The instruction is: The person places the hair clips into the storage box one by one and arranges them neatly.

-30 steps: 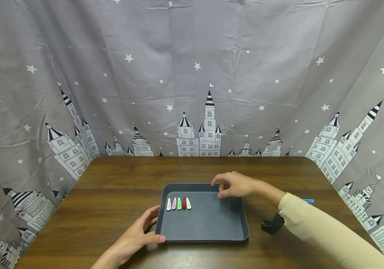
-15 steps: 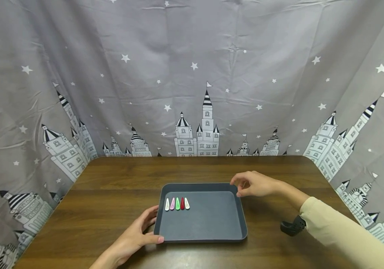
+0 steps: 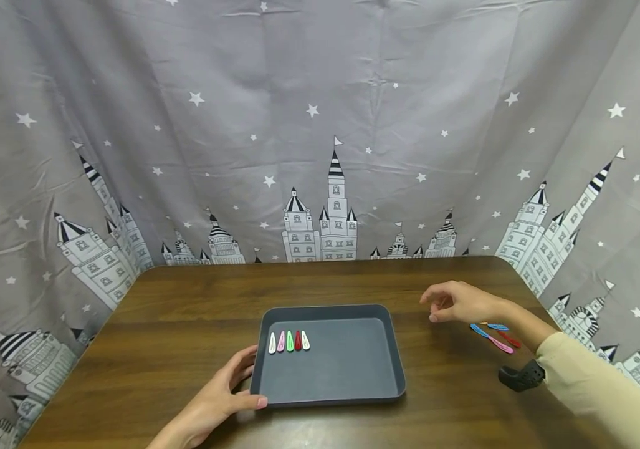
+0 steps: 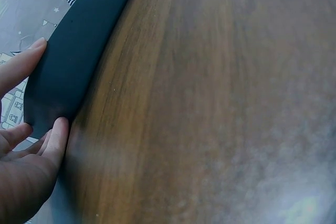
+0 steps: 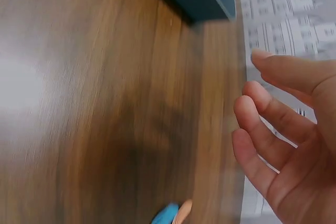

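A dark grey tray (image 3: 331, 368) lies on the wooden table. My left hand (image 3: 215, 390) holds its near left corner, thumb at the front rim and fingers along the left side; the left wrist view shows fingertips against the outer wall (image 4: 73, 51). Inside the tray, several snap hair clips stand in a row: white (image 3: 272, 343), pink (image 3: 281, 342), green (image 3: 290, 341), red (image 3: 298, 340) and white (image 3: 305, 340). My right hand (image 3: 460, 302) hovers right of the tray, fingers loosely bent, nothing between them. Near it lies a loose group of hair clips (image 3: 479, 330).
In that group are blue, pink (image 3: 501, 345), red (image 3: 509, 338) and orange clips, partly by the right forearm. A black strap piece (image 3: 521, 376) hangs at the right wrist. A grey curtain (image 3: 320, 125) with castles and stars stands behind the table (image 3: 196, 299).
My right hand has moved from over the tray rightward, past its right rim, towards the loose clips, which now show. The left hand stays at the tray corner. The view has shifted slightly right.
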{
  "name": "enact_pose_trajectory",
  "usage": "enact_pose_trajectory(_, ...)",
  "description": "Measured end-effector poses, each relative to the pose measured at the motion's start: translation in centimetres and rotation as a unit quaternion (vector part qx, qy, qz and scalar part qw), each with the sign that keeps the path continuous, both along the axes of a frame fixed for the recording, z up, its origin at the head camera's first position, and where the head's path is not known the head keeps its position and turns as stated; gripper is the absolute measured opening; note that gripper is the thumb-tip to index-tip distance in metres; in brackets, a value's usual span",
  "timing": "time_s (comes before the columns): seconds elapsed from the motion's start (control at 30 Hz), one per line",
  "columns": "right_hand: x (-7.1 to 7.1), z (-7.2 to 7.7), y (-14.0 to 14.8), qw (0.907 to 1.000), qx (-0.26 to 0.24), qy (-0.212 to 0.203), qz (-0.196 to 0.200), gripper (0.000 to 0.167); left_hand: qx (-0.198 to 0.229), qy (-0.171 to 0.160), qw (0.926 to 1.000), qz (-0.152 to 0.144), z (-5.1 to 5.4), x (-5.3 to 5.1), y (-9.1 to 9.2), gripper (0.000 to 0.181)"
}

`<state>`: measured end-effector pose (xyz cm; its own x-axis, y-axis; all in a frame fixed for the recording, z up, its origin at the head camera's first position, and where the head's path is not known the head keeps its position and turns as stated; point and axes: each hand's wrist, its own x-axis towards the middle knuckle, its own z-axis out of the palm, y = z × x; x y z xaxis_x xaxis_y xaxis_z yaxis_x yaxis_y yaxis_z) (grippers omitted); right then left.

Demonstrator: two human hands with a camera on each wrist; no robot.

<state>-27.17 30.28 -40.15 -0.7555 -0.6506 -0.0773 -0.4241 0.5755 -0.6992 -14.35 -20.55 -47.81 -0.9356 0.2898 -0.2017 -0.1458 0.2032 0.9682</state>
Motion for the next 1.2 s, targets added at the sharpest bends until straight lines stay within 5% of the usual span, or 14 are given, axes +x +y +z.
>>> enact_pose_trajectory(0.33, 0.3, -1.2, 6.7, 0.9978, -0.011, -0.036, -0.055, 0.024, -0.002, -0.008, 0.9999, 0.009, 0.1, 0.2, -0.2, 0.093)
enact_pose_trajectory(0.5, 0.8, -2.9, 10.1, 0.9965, 0.001, -0.018, -0.081, 0.012, 0.0, -0.013, 0.9999, 0.012, 0.0, 0.3, -0.2, 0.092)
enact_pose_trajectory(0.67, 1.7, -4.6, 12.7, 0.9927, 0.003, -0.046, -0.112, 0.006, 0.008, -0.019, 0.9997, 0.009, -0.1, 0.3, 0.0, 0.091)
enact_pose_trajectory(0.97, 2.5, -5.2, 13.6, 0.9903, 0.033, 0.007, -0.135, 0.015, 0.01, -0.011, 0.9999, 0.002, 0.3, 0.1, 0.1, 0.093)
enact_pose_trajectory(1.2, 2.8, -5.5, 13.3, 0.9917, -0.015, -0.057, -0.114, 0.011, 0.004, -0.009, 1.0, 0.0, 0.3, 0.1, -0.1, 0.092)
